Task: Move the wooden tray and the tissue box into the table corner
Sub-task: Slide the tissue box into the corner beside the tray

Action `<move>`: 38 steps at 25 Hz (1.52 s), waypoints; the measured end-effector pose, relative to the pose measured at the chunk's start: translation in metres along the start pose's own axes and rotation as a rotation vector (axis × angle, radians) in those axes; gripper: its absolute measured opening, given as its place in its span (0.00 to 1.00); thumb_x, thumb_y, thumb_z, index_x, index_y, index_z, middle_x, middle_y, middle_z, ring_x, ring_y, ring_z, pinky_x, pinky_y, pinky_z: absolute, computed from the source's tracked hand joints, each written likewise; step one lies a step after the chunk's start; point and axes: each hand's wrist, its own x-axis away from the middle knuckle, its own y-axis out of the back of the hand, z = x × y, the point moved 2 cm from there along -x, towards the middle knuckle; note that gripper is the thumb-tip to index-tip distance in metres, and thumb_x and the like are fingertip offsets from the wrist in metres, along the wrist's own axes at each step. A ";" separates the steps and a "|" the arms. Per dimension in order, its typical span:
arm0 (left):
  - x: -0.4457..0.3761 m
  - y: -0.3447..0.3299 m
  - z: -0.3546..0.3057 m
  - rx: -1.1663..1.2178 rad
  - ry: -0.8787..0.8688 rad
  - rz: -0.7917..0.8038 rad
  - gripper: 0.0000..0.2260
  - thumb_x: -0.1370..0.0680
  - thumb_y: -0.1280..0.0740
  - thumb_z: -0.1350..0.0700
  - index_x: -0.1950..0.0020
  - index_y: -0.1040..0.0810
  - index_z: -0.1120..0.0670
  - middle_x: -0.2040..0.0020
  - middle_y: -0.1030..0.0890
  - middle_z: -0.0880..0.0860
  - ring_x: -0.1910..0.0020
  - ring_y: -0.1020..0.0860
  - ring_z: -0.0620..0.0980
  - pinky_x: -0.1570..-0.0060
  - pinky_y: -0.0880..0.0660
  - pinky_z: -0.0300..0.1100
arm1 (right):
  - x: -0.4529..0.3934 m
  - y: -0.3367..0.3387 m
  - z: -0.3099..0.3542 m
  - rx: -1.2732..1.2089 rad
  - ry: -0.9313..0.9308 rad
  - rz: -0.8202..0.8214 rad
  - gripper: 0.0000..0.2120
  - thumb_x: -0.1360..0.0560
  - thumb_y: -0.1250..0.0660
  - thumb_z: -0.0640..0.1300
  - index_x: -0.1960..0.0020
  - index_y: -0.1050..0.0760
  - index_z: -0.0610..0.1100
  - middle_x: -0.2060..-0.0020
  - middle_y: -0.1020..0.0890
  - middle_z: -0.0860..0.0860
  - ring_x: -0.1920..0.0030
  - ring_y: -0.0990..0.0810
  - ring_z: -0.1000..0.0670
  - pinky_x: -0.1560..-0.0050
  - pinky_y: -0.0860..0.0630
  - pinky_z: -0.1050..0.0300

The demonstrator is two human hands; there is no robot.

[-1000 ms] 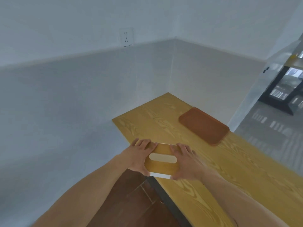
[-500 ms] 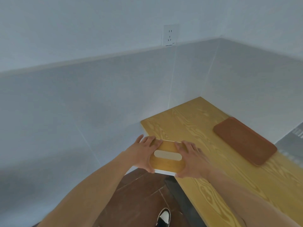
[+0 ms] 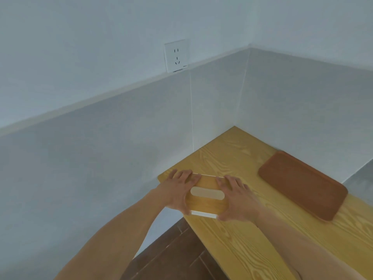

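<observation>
The tissue box [image 3: 205, 205] has a wood-coloured lid with a pale oval slot and a white base. It sits at the near left corner of the yellow wooden table [image 3: 232, 158]. My left hand [image 3: 177, 188] grips its left end and my right hand [image 3: 236, 197] grips its right end. The reddish-brown wooden tray [image 3: 302, 184], flat with rounded corners, lies on the table to the right, against the far wall and apart from both hands.
Two pale walls meet behind the table's far corner [image 3: 235, 128]. A white wall socket [image 3: 177, 55] sits high on the left wall. Dark brown floor tiles [image 3: 171, 257] show below the table's left front edge.
The view has swung left, so table and tray sit further right in frame. Both hands stay clamped on the tissue box, which lies closer to the table's left corner.
</observation>
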 end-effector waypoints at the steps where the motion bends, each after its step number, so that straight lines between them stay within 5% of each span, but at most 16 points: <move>1: -0.015 0.005 0.001 -0.016 -0.020 0.001 0.57 0.39 0.26 0.32 0.21 0.57 0.45 0.22 0.47 0.55 0.22 0.48 0.56 0.23 0.53 0.59 | -0.005 0.002 -0.008 -0.008 -0.026 -0.006 0.58 0.44 0.34 0.71 0.23 0.56 0.53 0.25 0.45 0.47 0.26 0.47 0.44 0.29 0.39 0.45; 24: -0.309 0.031 0.064 -0.183 -0.535 0.138 0.57 0.36 0.25 0.36 0.20 0.59 0.48 0.21 0.50 0.56 0.21 0.50 0.56 0.23 0.54 0.58 | -0.150 -0.009 -0.105 -0.149 -0.609 0.000 0.60 0.40 0.27 0.68 0.21 0.58 0.51 0.23 0.49 0.45 0.25 0.50 0.44 0.27 0.42 0.43; 38: -0.370 0.008 0.095 -0.116 -0.456 0.247 0.63 0.37 0.21 0.46 0.21 0.66 0.48 0.20 0.58 0.58 0.20 0.57 0.57 0.22 0.57 0.58 | -0.220 -0.023 -0.129 -0.178 -0.640 0.073 0.61 0.39 0.25 0.66 0.21 0.59 0.50 0.22 0.50 0.45 0.24 0.52 0.43 0.26 0.43 0.43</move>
